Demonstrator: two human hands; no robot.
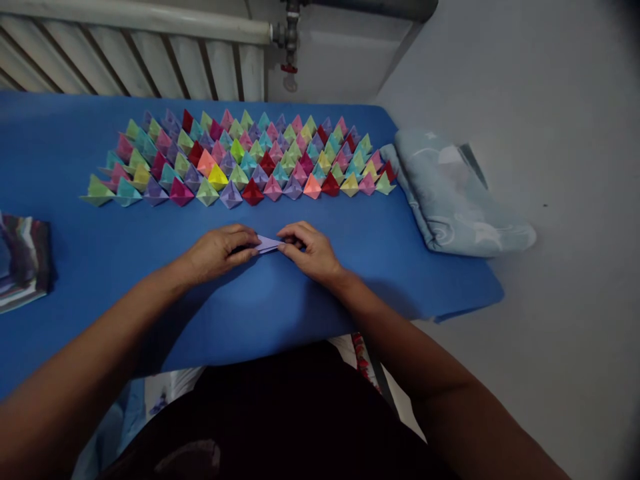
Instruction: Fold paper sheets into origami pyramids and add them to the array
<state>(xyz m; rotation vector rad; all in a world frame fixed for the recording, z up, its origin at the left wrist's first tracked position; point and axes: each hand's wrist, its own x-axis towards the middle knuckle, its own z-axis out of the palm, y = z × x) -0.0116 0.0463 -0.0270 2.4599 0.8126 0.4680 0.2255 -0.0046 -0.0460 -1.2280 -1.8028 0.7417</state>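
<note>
The left grip (216, 253) and right grip (314, 252) pinch opposite ends of a folded lilac paper (269, 245) between them; beyond both, rows of multicoloured paper boats (231, 196) stand on the blue counter (260, 313); a folded blanket (430, 200) lies right of both.

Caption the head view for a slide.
Left hand and right hand hold folded lilac paper near rows of paper boats.

Both ends of the folded lilac paper (269, 245) lie hidden behind the fingers (243, 238) of the left hand (215, 255) and right hand (316, 253), the rear paper boats (246, 121) are partly covered by those in front, and the view's left edge cuts off the radiator (220, 70), bench (240, 313) and an indistinct stack (30, 257).
</note>
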